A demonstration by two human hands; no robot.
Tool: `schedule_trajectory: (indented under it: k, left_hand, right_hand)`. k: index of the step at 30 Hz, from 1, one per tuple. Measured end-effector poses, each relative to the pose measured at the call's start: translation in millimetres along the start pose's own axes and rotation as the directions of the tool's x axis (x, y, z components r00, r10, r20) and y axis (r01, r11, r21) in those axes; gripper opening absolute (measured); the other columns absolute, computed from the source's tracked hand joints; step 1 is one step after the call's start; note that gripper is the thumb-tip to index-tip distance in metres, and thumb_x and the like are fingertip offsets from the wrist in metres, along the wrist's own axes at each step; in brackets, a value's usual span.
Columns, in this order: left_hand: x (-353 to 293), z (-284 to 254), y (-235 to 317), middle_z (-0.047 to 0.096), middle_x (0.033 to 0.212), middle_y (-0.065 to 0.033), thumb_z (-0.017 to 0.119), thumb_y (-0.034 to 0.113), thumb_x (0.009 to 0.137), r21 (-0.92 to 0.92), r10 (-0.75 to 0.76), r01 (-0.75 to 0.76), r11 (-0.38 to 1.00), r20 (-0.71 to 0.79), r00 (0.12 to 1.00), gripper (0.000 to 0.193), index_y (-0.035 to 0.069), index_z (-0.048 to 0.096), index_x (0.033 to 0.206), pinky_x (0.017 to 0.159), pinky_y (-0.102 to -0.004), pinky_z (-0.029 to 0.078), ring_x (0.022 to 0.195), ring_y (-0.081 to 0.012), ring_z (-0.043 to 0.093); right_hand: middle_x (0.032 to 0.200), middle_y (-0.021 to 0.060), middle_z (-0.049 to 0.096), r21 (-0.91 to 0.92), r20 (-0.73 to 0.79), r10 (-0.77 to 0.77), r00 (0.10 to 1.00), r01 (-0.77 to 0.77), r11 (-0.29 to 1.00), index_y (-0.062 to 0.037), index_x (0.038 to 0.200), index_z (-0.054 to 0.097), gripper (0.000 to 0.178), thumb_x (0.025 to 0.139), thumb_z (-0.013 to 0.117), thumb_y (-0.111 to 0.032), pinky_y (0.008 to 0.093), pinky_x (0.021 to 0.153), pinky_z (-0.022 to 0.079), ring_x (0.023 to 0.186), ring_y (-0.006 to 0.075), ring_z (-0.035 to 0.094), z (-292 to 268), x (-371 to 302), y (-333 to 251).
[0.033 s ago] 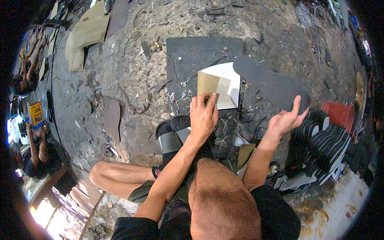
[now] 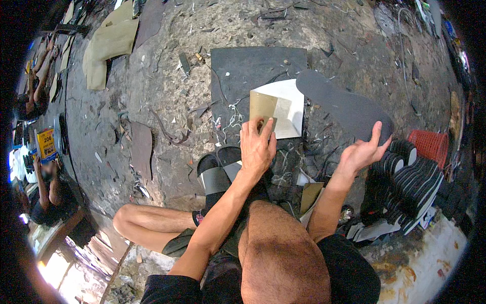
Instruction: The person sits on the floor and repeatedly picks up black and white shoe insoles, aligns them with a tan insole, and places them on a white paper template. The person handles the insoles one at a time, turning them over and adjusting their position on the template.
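My left hand [image 2: 257, 147] rests its fingertips on a tan and white sheet [image 2: 291, 114], the index finger spread apart from the others. A small dark patch shows between those fingers; I cannot make out what it is. The sheet lies on a dark rectangular mat [image 2: 238, 63]. To the right, my right hand [image 2: 363, 152] is closed on the near end of a dark grey shoe sole [image 2: 349, 106], its thumb over the edge. The sole's far end slants up and left to the sheet's upper right corner.
Black soles with white edges [image 2: 412, 182] are stacked at right, in front of a red basket [image 2: 430, 144]. Scraps and threads litter the ground. Olive sheet pieces [image 2: 111, 48] lie far left. Other people sit at the left edge, near a yellow sign [image 2: 46, 143]. My bare knee [image 2: 283, 253] rises between my arms.
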State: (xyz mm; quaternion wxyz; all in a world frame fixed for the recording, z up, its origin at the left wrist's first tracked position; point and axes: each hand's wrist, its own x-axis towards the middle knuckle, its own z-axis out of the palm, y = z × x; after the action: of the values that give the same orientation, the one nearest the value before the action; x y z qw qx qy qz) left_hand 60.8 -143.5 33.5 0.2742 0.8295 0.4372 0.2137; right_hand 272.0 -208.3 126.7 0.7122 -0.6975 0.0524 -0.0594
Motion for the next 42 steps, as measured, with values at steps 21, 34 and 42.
schedule_trajectory:
  k: [21,34,42]
  left_hand:
    - [37,-41,-82,0.067,0.116,-0.0144,0.074,0.014,0.091,-0.667,-0.669,0.517,0.537,0.036,0.742,0.059,-0.001,0.049,0.142,0.093,-0.0326,0.051,0.105,-0.0183,0.062]
    - [40,-41,-96,0.074,0.098,-0.0103,0.08,0.005,0.083,-0.686,-0.737,0.639,0.348,0.221,0.639,0.039,-0.008,0.069,0.118,0.074,-0.028,0.055,0.082,-0.0142,0.068]
    - [40,-31,-105,0.074,0.099,-0.0104,0.079,0.004,0.084,-0.683,-0.733,0.636,0.359,0.215,0.645,0.039,-0.008,0.068,0.119,0.075,-0.0274,0.054,0.084,-0.0139,0.068]
  right_hand:
    - [0.124,0.0077,0.064,-0.061,0.571,0.329,0.753,-0.36,0.931,-0.0112,0.138,0.056,0.051,0.09,0.072,-0.005,0.0254,0.073,0.055,0.101,0.0154,0.064,39,-13,78]
    - [0.113,0.0135,0.073,-0.391,0.679,0.367,0.636,-0.11,0.914,-0.001,0.124,0.07,0.042,0.084,0.079,-0.006,0.0317,0.09,0.054,0.1,0.0187,0.068,39,2,138]
    - [0.11,0.0128,0.074,-0.418,0.679,0.366,0.636,-0.074,0.905,-0.0002,0.12,0.072,0.041,0.081,0.084,-0.008,0.0291,0.081,0.054,0.096,0.017,0.07,43,6,149]
